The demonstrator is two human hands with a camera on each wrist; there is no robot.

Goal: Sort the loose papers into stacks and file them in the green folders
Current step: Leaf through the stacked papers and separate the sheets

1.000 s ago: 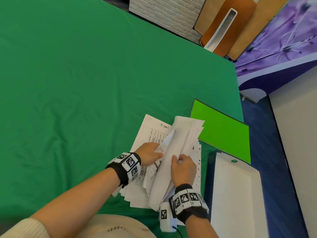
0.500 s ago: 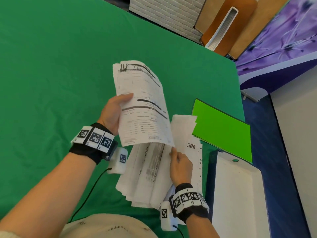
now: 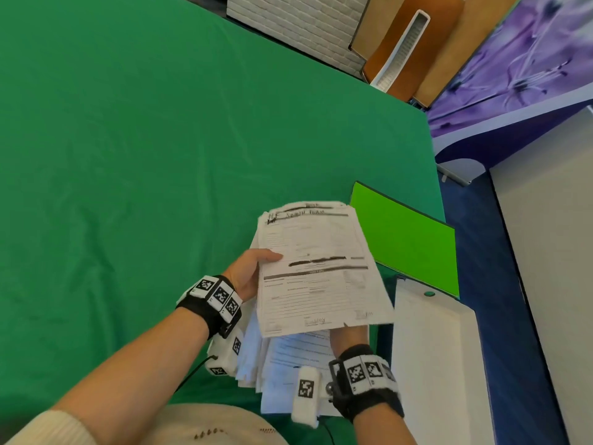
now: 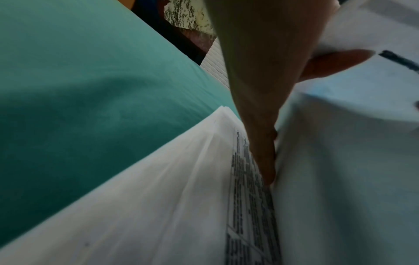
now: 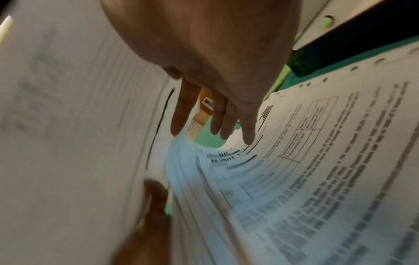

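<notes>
A printed sheet (image 3: 317, 271) is pinched in the left hand (image 3: 245, 274) above the loose papers (image 3: 288, 364). Hidden overhead, the right hand (image 5: 211, 59) is seen by its wrist camera, grip released, fingers (image 5: 248, 125) straight.

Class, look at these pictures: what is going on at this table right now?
A person is sorting papers at a table covered in green cloth. The left hand grips a printed form, thumb on top, lifted above the loose pile. The right hand reaches under that sheet, fingers straight. A green folder lies closed beside the pile; nothing looks filed yet.
</notes>
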